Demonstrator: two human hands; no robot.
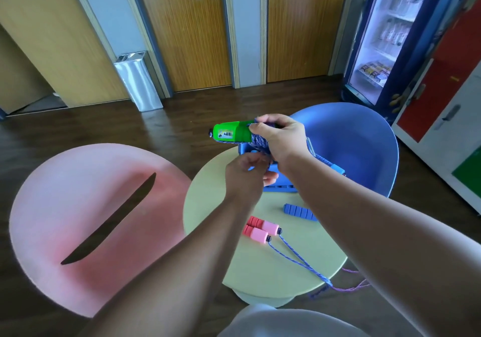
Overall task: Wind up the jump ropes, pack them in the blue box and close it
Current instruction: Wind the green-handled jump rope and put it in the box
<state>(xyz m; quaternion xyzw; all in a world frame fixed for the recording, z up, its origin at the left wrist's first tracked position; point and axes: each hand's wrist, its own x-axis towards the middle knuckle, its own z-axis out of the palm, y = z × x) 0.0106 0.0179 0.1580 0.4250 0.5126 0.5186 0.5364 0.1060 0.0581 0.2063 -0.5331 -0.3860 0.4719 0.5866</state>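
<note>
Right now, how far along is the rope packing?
Done: nothing visibly packed. In hand: right hand grips the green-handled rope, cord mostly wound; left hand pinches its cord. Left: pink-handled rope lies unwound, trailing off the table; blue handle loose; blue box partly hidden behind hands.

Green handles [230,133], blue speckled rope [260,141] (pink handles [260,228] below), pale yellow table [208,206].

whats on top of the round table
Blue box, blue handle, two pink handles, cord trailing off the table edge. Left hand and right hand hide the box's inside.
</note>
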